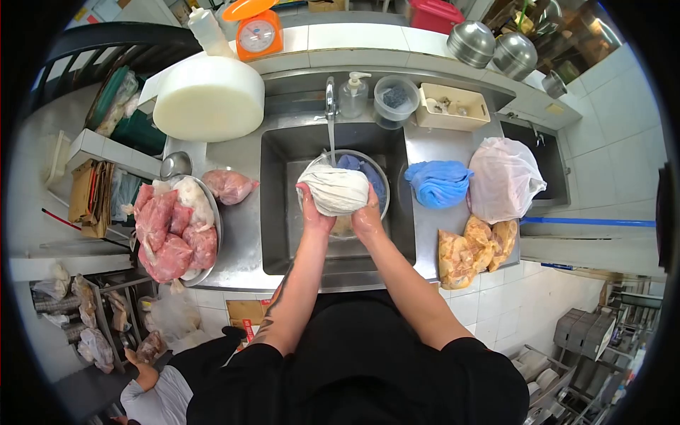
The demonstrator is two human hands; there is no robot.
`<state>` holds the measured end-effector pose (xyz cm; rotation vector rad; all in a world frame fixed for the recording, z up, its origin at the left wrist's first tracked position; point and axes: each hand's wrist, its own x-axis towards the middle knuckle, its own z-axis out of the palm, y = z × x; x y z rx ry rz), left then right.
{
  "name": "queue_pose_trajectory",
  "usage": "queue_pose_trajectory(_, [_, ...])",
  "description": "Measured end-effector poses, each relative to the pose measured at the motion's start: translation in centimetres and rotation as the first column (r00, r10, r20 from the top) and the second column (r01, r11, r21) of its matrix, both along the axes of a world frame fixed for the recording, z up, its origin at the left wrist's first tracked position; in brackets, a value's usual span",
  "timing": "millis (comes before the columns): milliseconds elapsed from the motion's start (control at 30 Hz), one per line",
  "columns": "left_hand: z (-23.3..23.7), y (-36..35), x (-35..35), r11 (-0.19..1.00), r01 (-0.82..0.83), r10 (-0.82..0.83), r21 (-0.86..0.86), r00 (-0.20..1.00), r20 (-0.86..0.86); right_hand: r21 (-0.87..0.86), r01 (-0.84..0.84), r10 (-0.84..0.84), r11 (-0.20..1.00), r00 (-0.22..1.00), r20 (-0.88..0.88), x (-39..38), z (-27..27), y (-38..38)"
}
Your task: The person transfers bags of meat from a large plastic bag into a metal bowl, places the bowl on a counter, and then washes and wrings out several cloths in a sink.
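Between my two hands I hold a bunched white cloth (336,190) over the sink (283,234). My left hand (316,212) grips its left side, and my right hand (367,217) its right side. Water runs from the faucet (331,99) just behind the cloth. Under it stands a round bowl (387,185) with a blue cloth (371,174) in it; the cloth I hold hides much of the bowl. On the counter to the right of the sink lies a folded blue cloth (437,183).
Left are a metal tray (218,244) of bagged raw meat (166,234) and a thick white round block (207,99). Right are a filled plastic bag (505,177) and bags of yellowish meat (476,251). A soap bottle (353,97) stands behind the sink. Another person (157,393) is at lower left.
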<state>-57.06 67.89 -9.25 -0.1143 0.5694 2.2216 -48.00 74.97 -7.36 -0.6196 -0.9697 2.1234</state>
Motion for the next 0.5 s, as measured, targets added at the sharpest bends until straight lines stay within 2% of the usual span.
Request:
queue_pose_trajectory(67, [-0.8,0.2,-0.6,0.999,0.02,-0.019,0.031,1.0,-0.01,0.032,-0.15,0.148,0.988,0.988,0.044,2.3,-1.2,1.0])
queue_pose_trajectory(100, [-0.9,0.4,-0.9,0.999,0.045,-0.045,-0.006,0.995,-0.086,0.106,-0.28,0.275,0.954,0.959,0.061,3.7,-1.4,1.6])
queue_pose_trajectory(133, [-1.1,0.5,-1.1,0.997,0.068,-0.074,-0.043,0.984,-0.16,0.108,-0.271,0.266,0.956,0.962,0.062,5.1,-1.5,2.4])
queue_pose_trajectory(167, [-0.1,0.4,-1.2,0.994,0.097,-0.106,-0.057,0.975,-0.198,-0.118,-0.483,0.474,0.868,0.875,-0.096,6.3,-0.4,3.2])
queue_pose_trajectory(200, [0.8,0.3,-1.3,0.993,0.106,-0.115,-0.056,0.973,-0.199,-0.294,-0.675,0.607,0.677,0.738,-0.296,6.9,0.2,3.6])
queue_pose_trajectory(233, [1.7,0.3,-1.4,0.977,0.129,-0.184,-0.169,0.91,-0.372,-0.389,-0.652,0.519,0.651,0.756,-0.399,6.7,0.1,3.9])
queue_pose_trajectory(267, [2.0,0.3,-1.2,0.95,0.13,-0.266,-0.283,0.811,-0.522,-0.391,-0.645,0.509,0.657,0.762,-0.401,6.1,0.1,4.1])
queue_pose_trajectory(300, [2.4,0.6,-0.7,0.936,0.106,-0.284,-0.335,0.791,-0.542,-0.505,-0.618,0.426,0.602,0.784,-0.452,5.2,0.1,4.4])
queue_pose_trajectory(333, [2.7,0.7,-0.1,0.933,0.118,-0.297,-0.341,0.787,-0.541,-0.608,-0.592,0.334,0.53,0.804,-0.492,4.1,0.1,4.7])
queue_pose_trajectory(367, [4.3,0.9,0.6,0.934,0.082,-0.302,-0.349,0.704,-0.643,-0.69,-0.518,0.238,0.507,0.853,-0.465,3.0,0.5,4.7])
queue_pose_trajectory(400, [5.8,1.1,1.2,0.935,0.045,-0.304,-0.35,0.607,-0.734,-0.691,-0.513,0.225,0.508,0.854,-0.469,1.7,-0.2,4.9])
queue_pose_trajectory(433, [6.6,1.5,1.6,0.95,-0.079,-0.221,-0.303,0.514,-0.829,-0.669,-0.463,0.213,0.582,0.88,-0.424,0.4,-1.3,5.0])
queue_pose_trajectory(467, [5.7,1.3,1.6,0.949,-0.073,-0.228,-0.306,0.51,-0.829,-0.639,-0.412,0.2,0.65,0.904,-0.379,-0.5,-1.9,5.4])
queue_pose_trajectory(500, [4.3,0.6,1.7,0.928,-0.089,-0.226,-0.362,0.638,-0.736,-0.697,-0.414,0.202,0.585,0.907,-0.369,-0.8,-1.3,5.7])
